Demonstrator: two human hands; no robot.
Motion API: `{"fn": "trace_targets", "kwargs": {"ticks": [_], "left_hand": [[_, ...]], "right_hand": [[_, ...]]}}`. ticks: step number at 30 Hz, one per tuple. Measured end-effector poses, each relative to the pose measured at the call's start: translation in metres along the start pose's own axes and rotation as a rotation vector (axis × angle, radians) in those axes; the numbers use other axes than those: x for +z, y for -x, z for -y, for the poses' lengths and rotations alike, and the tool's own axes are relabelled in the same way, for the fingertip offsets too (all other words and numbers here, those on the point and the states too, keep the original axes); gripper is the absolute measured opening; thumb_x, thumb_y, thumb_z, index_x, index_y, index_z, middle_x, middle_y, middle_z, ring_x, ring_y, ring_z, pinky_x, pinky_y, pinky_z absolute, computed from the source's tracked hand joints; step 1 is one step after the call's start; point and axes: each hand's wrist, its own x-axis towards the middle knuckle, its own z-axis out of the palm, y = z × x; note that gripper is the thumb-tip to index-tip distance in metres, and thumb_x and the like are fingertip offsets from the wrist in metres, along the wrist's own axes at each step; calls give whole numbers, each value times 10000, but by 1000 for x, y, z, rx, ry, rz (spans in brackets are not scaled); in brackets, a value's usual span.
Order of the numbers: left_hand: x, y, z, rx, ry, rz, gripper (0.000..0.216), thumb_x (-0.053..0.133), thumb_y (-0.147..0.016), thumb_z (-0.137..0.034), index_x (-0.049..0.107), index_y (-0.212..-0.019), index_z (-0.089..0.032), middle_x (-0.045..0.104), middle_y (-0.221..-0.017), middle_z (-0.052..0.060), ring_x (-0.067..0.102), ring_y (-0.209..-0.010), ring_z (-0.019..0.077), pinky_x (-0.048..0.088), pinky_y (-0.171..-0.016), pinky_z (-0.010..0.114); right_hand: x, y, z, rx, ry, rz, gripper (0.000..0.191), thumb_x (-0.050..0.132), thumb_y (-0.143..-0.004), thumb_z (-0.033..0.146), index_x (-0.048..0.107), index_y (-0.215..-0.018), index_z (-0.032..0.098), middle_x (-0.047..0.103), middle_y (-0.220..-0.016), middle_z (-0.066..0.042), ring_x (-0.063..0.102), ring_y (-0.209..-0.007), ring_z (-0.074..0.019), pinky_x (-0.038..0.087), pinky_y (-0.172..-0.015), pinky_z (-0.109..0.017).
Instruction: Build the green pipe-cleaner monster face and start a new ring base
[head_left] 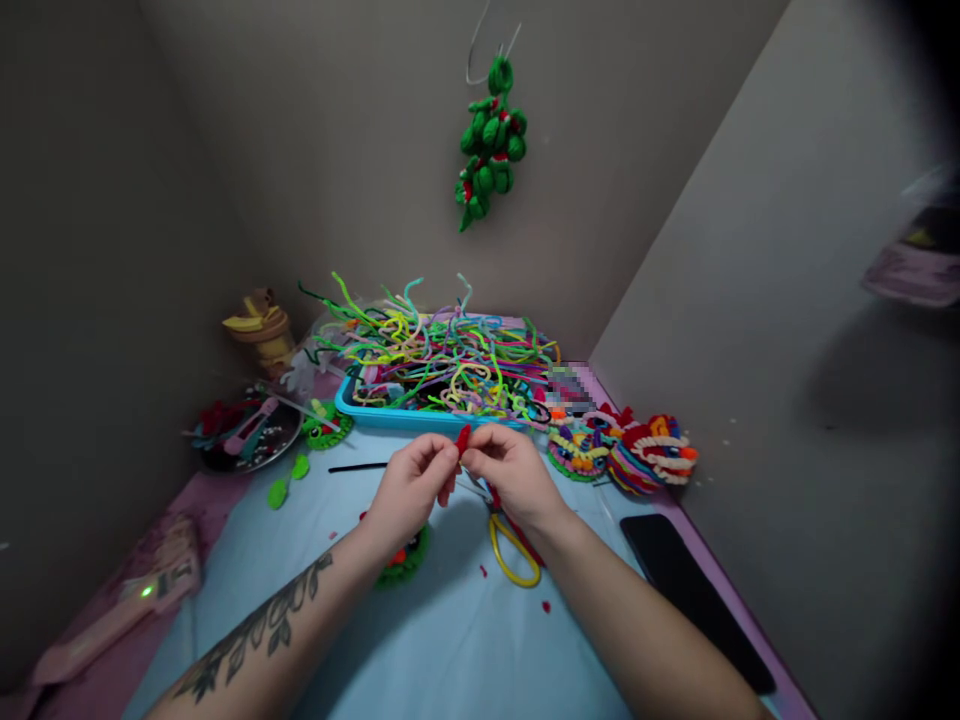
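A light-blue cloth (480,665) is covering most of a pinkish tabletop (214,500). Beyond both hands, a blue tray (405,414) is sitting heaped with fuzzy stems. Past the left hand (412,480), a black stem (356,467), two green leaf shapes (277,492), a green round piece (326,430) and a metal bowl (271,455) are lying. Nearer the wearer than that hand, a green-edged piece (405,572) is resting; farther left, a pink tool (112,620) is showing a green light. Beneath the right hand (517,475), yellow-handled scissors (517,580) are lying near red scraps (546,607). To its right, colourful bundles (652,455) and a flat black slab (694,600) are resting.
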Motion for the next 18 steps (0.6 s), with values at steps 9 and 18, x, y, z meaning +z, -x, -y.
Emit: {"fn": "trace_targets", "kwargs": {"ticks": [9, 18], "left_hand": [[-1, 0, 6, -202, 358, 187, 295, 632, -773, -386, 485, -678, -148, 431, -535, -60, 286, -397, 14, 188, -348, 124], [-3, -1, -2, -498, 578, 336, 338, 761, -667, -316, 485, -743, -136, 415, -595, -63, 257, -418, -8, 105, -332, 85]], "right_hand": [[-6, -3, 7, -82, 22, 34, 190, 748, -643, 224, 657, -808, 195, 622, -693, 20, 558, -646, -112, 456, -630, -236], [-8, -2, -1, -45, -86, 226, 168, 733, -701, 317, 660, -791, 197, 625, -689, 13, 569, -621, -114, 453, -618, -241]]}}
